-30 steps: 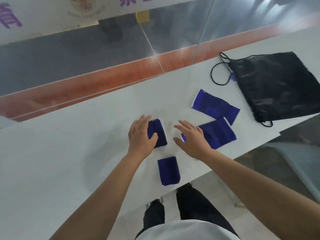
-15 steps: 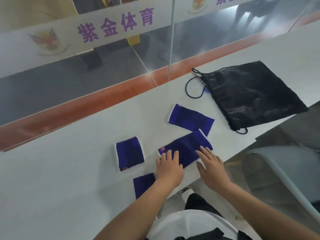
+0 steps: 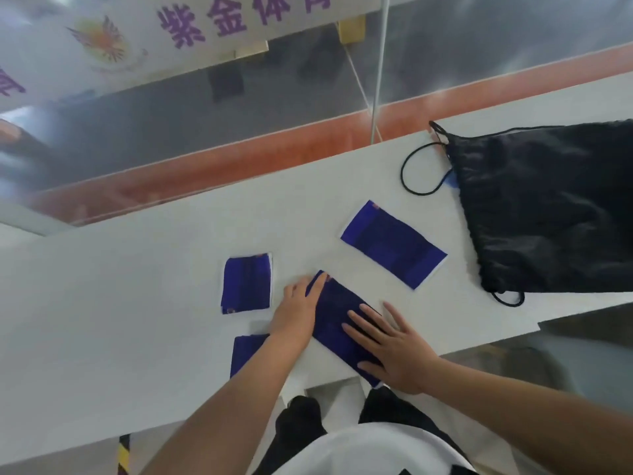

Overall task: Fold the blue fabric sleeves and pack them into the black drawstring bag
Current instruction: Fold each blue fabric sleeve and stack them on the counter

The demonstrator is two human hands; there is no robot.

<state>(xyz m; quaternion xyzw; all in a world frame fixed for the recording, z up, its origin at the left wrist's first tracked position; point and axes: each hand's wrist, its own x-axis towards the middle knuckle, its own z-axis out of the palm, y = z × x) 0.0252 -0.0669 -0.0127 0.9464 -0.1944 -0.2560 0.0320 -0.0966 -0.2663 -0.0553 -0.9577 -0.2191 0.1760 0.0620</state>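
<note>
An unfolded blue sleeve [image 3: 334, 318] lies slantwise near the table's front edge. My left hand [image 3: 297, 311] rests flat on its far left end. My right hand [image 3: 394, 344] presses flat on its near right end with fingers spread. A folded blue sleeve [image 3: 246, 283] lies to the left of my left hand. Another folded sleeve [image 3: 245, 351] sits at the front edge, partly hidden by my left forearm. A further unfolded sleeve [image 3: 394, 244] lies flat towards the right. The black drawstring bag [image 3: 548, 207] lies flat at the far right, its cord looped on the table.
The white table [image 3: 137, 303] runs from lower left to upper right; its front edge passes just under my right hand. A glass partition [image 3: 308, 97] with a vertical post stands behind it. My dark trousers and a white top show below the edge.
My hands left the folded sleeve on the left and moved onto the unfolded sleeve near the front edge. That sleeve has turned and slid closer to me. The camera view has shifted.
</note>
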